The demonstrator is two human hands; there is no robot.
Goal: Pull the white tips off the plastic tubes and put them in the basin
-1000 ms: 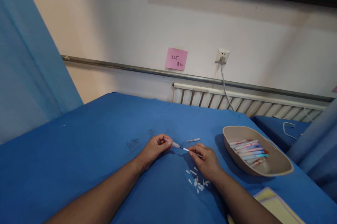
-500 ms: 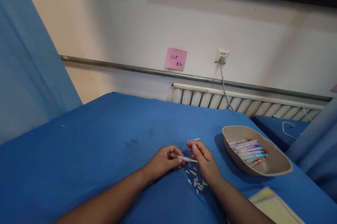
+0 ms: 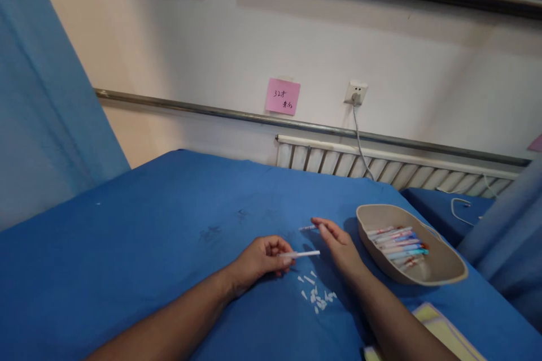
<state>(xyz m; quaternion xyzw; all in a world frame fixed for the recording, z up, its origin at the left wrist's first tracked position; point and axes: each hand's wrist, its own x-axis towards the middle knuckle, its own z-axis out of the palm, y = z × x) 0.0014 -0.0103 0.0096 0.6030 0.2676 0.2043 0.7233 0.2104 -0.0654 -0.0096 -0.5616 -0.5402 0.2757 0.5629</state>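
My left hand grips a slim white pen between thumb and fingers, and its white end points right, just above the blue sheet. Up and to the right, my right hand has its thumb and index finger closed on the end of a second thin, pale pen. Most of that pen sticks out to the left of the fingertips. Below the hands, several small white cone-shaped pieces lie loose in a cluster on the sheet.
A beige basket with several pens stands to the right. Yellow cloth or paper lies beside my right forearm. The blue sheet covers the table. Behind are a radiator, a plugged-in socket and a pink note.
My right hand has moved away from the left-hand pen, up and right to the second pen. The left-hand pen's right end, narrow before, now shows as a thicker white length.
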